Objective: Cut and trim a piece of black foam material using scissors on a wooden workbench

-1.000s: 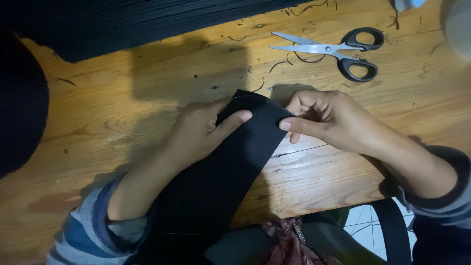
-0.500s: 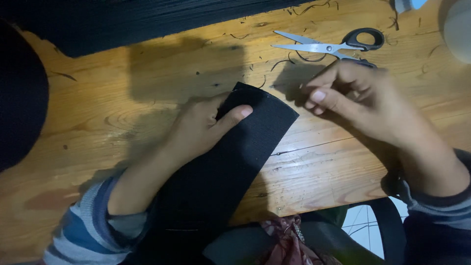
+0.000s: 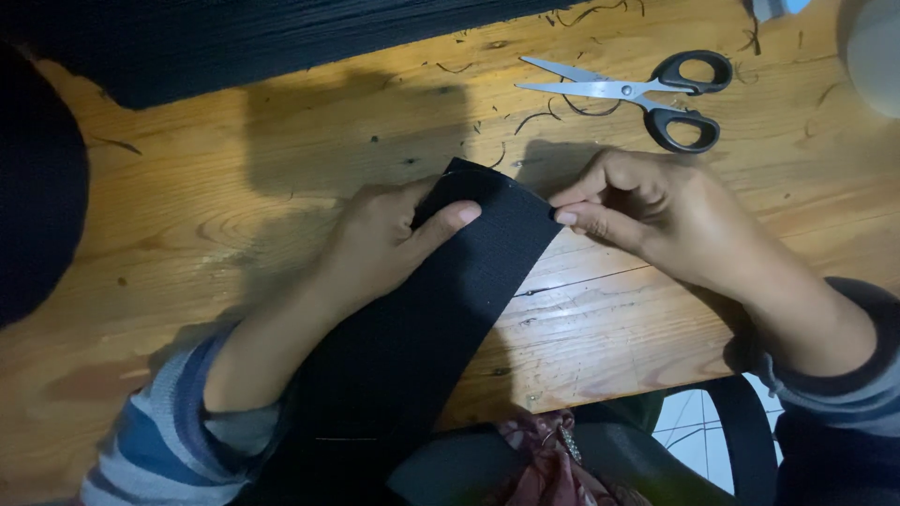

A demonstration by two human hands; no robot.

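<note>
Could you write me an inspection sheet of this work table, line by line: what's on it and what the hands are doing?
Surface: wooden table, grain and scratches showing, lit from above.
Job's things: wide black fabric strip lies diagonally across the table, its end near the centre.
Clutter: scissors with black handles lie open beyond the strip; short thread snippets are scattered around them.
Hands: left hand presses on the strip's end, thumb on top; right hand pinches at the strip's right corner.
Cables: nothing seen.
Surroundings: dark ribbed material along the far edge; a pale round object at top right, too cropped to identify; striped sleeves at the bottom.
</note>
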